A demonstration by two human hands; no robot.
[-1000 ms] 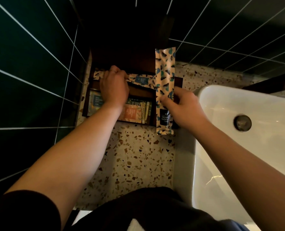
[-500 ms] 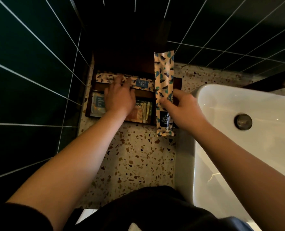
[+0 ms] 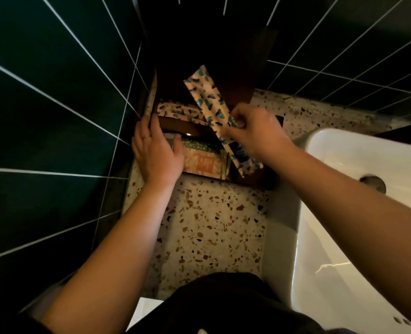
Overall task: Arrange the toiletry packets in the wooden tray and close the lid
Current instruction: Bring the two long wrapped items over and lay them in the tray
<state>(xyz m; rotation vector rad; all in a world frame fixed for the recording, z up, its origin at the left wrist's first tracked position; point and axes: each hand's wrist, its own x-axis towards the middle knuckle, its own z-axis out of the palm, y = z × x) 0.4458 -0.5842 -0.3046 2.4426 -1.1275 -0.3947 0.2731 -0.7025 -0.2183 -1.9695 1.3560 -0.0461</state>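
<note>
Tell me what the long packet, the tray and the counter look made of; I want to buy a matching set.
Long packet: probably matte paper, printed with leaf shapes, creased flat. Tray: dark brown wood, as it looks; too dim for grain. Counter: terrazzo-like, pale with brown and black chips, smooth.

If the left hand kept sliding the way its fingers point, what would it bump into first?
Probably the patterned packet lying at the back of the wooden tray, just beyond the left hand. Depth is hard to judge here.
</note>
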